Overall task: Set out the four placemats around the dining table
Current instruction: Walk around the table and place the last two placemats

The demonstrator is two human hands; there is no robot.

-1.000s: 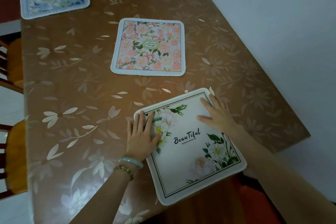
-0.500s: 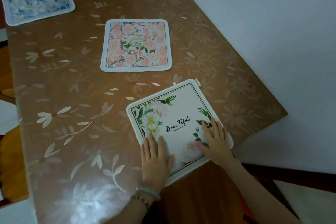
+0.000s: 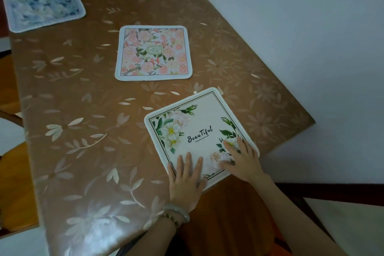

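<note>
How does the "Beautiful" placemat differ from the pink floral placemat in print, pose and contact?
The Beautiful placemat has a pale open centre with corner flowers and lettering; the pink floral placemat is covered in blooms. The Beautiful placemat lies skewed at the table edge; the pink one sits further in. The left hand and right hand press the first; the pink one is untouched. Both lie flat, with rounded corners.

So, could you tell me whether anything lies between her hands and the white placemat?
Nothing visible does: the left hand and right hand both rest flat on the white placemat, near its edge by the table corner.
</note>
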